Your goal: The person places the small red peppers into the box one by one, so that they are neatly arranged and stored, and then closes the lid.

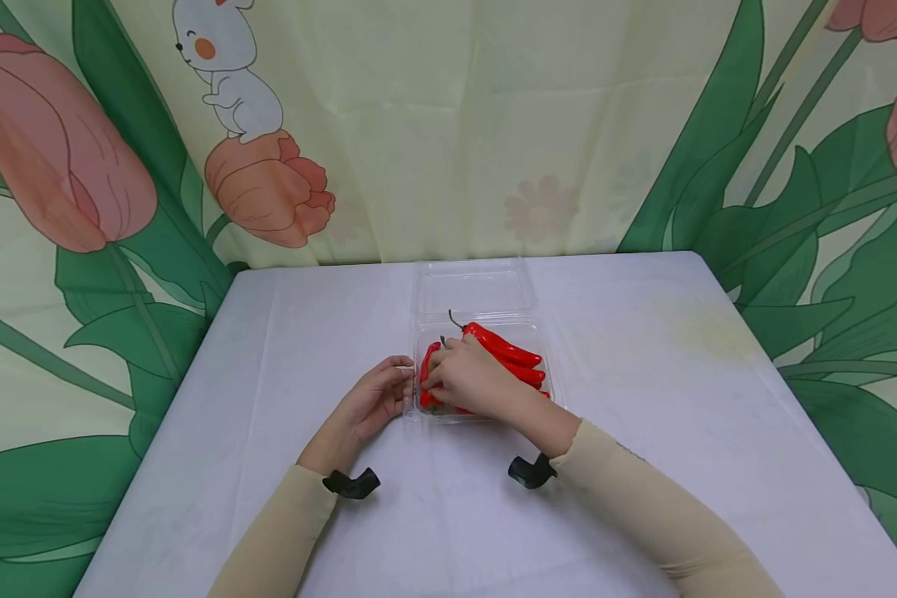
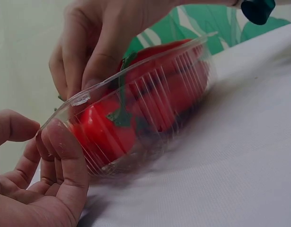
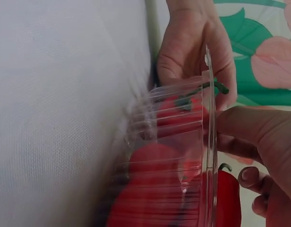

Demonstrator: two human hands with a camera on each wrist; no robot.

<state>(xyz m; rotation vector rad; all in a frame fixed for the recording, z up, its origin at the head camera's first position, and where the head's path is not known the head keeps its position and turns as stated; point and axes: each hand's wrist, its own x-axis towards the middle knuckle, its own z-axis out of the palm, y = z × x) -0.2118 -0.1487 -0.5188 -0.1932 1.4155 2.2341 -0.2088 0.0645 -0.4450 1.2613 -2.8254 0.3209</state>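
A clear plastic clamshell box [image 1: 486, 415] stands with its lid [image 1: 474, 291] folded back behind it. Several red peppers [image 1: 504, 345] with green stems lie inside. My left hand [image 1: 377, 399] is at the box's left side, and in the left wrist view its thumb and fingers pinch the rim [image 2: 95, 87] at a corner. My right hand [image 1: 471, 378] reaches over the rim into the box. Its fingers grip a red pepper [image 1: 428, 365] along the left wall; the fingertips are partly hidden. A green stem [image 3: 221, 87] pokes above the rim in the right wrist view.
A white cloth covers the table [image 1: 643, 357]. Behind it hangs a curtain [image 1: 433, 149] printed with tulips, leaves and a rabbit. Each wrist carries a black camera mount, the left one [image 1: 351, 483] and the right one [image 1: 532, 472], close above the cloth.
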